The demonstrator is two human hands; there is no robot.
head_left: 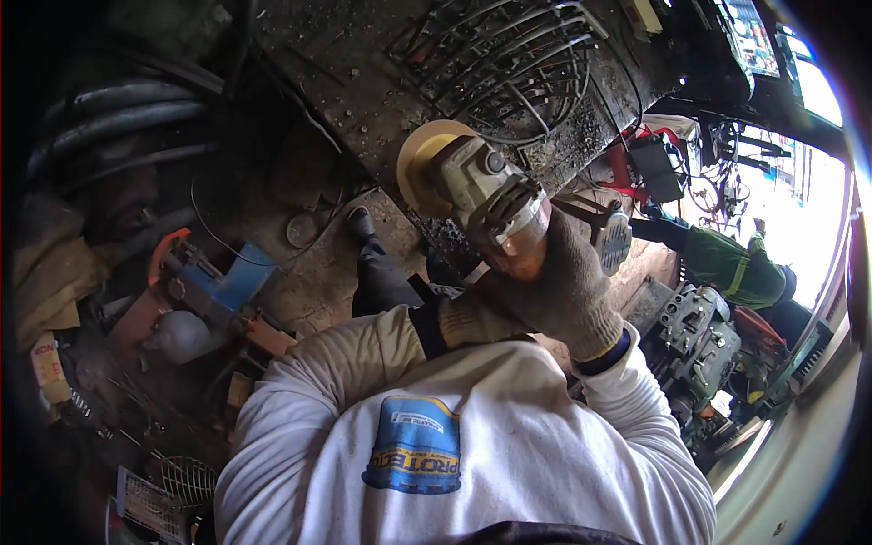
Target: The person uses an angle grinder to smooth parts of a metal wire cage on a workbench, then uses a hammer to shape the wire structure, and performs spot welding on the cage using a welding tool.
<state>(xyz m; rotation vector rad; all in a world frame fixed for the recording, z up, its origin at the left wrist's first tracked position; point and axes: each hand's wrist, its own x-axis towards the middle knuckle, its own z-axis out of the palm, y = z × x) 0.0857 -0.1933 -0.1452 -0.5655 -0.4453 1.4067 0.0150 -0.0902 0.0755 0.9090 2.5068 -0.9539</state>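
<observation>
An angle grinder (495,195) with a round yellowish disc (423,173) is raised in front of my chest, beside the edge of a dark metal table. Around its rear body wraps my right hand (581,286), closed, in a grey-brown knit work glove. My left hand (481,313), gloved alike, reaches across from the left and lies against the right hand, under the rear of the grinder. Its fingers are hidden, so its grip does not show. Beyond the disc, a framework of curved metal bars (509,59) lies on the table.
Dark debris litters the metal table (354,100). A blue and orange machine (232,277) stands on the floor at left, near thick pipes (136,113). On the right are a greenish engine-like machine (695,336), a red stand (622,168) and another person in green (740,263).
</observation>
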